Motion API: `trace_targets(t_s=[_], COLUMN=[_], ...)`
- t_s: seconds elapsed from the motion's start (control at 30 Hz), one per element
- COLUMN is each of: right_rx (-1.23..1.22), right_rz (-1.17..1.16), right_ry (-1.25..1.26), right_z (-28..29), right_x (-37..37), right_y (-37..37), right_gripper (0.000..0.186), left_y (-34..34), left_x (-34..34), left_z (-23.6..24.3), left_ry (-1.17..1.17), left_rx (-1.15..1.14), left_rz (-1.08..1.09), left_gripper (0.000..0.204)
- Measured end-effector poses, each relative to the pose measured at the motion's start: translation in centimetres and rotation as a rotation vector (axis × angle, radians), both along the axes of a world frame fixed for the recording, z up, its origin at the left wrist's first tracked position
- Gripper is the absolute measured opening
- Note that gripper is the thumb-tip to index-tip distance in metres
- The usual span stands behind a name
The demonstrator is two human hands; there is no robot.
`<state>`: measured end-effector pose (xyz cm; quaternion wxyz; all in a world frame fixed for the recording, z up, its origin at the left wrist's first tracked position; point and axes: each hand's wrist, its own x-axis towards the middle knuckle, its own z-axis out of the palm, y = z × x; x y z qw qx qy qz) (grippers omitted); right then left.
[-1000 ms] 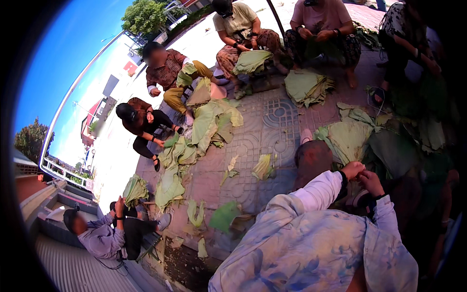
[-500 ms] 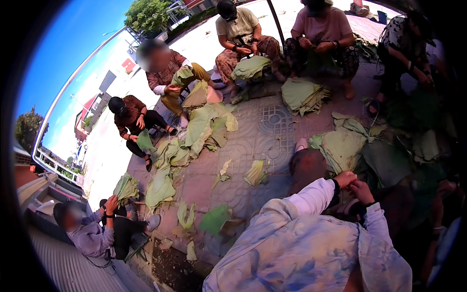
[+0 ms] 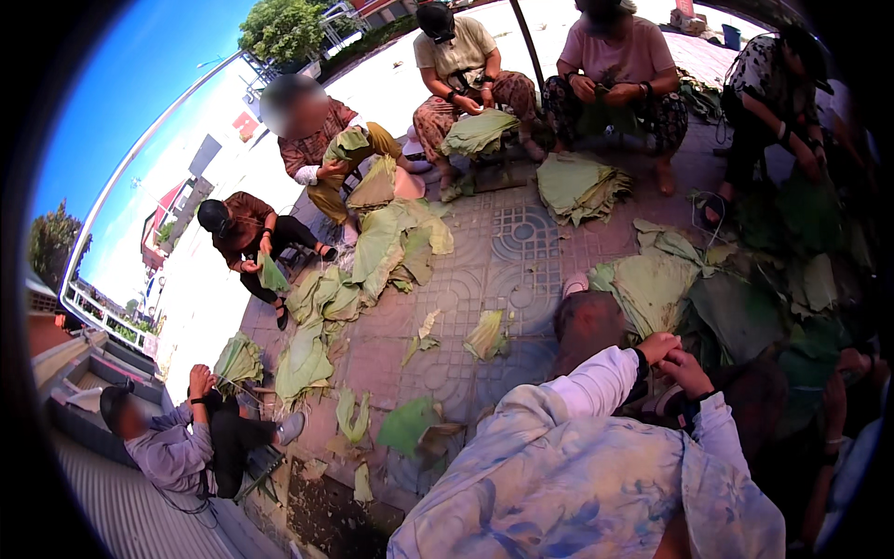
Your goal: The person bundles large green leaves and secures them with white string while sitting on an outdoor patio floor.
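My left hand (image 3: 659, 347) and my right hand (image 3: 687, 374) meet in front of me, closed, with the fingers of both curled in and nearly touching. What they pinch is too small and dark to make out. Just beyond my left hand, a pile of large yellow-green leaves (image 3: 656, 291) spreads over my lap side and the ground. To the right of that lies a darker green leaf (image 3: 736, 312). Both wrists carry dark bands, and pale patterned sleeves (image 3: 596, 377) cover my forearms.
Several people sit around in a ring, handling leaves. Leaf stacks (image 3: 582, 186) and a long heap of leaves (image 3: 372, 252) lie on the paving (image 3: 456, 298). A loose green leaf (image 3: 408, 426) is at lower centre. A thin pole (image 3: 527, 42) stands at the back.
My right hand has shifted slightly down and left, closer under my left hand. The person at far left has lowered their head, and the seated person at lower left has moved their hands slightly.
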<state>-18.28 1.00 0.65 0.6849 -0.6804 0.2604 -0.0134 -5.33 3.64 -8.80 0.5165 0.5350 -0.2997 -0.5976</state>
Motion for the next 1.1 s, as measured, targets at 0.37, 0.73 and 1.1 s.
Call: trace_targets(t_s=[0.37,0.73,1.1], right_rx=[0.106,0.124,0.348], right_rz=[-0.094,-0.347,-0.146], right_ry=[-0.008,-0.020,-0.395], right_z=[-0.3,-2.4,6.5], right_x=[-0.8,-1.8,0.2], right_y=[-0.6,-2.1,-1.9], right_gripper=[0.015,0.019,0.039], left_y=[0.2,0.6,1.4], left_x=[0.3,1.1,9.1], left_z=[2.5,4.7,15.1], left_ry=[0.152,0.334,0.609], left_rx=[0.075,0.190,-0.116], left_rz=[-0.129,-0.034,0.231], left_gripper=[0.028,0.031,0.031])
